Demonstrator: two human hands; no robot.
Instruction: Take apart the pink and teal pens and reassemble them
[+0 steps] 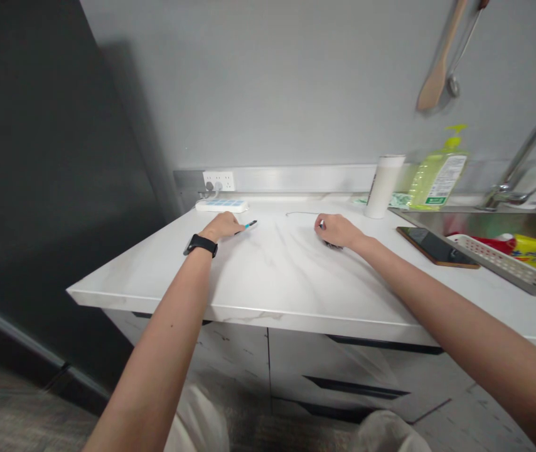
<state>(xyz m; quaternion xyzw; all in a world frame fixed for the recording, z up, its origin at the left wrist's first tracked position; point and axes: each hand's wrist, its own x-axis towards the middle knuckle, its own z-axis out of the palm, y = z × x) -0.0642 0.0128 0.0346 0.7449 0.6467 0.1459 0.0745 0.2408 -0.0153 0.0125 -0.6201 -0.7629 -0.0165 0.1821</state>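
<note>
My left hand (pixel 222 226), a black watch on its wrist, is closed over the left half of the white marbled countertop (pixel 258 270). From its fingers a slim pen-like stick (pixel 250 224) with a light blue band and a dark tip points right. Farther right, the fingers of my right hand (pixel 336 230) are pinched together. A small dark thing (pixel 332 245) shows under that hand, mostly hidden; its kind is unclear. A thin curved dark line, perhaps a wire (pixel 299 213), runs along the counter toward the right fingers.
At the back stand a power strip (pixel 223 206), a wall socket (pixel 219 181), a white cylinder (pixel 385 187) and a green soap bottle (pixel 439 176). A phone (pixel 437 247) lies by the sink with its drain tray (pixel 503 260). A dark cabinet (pixel 51 188) rises at left.
</note>
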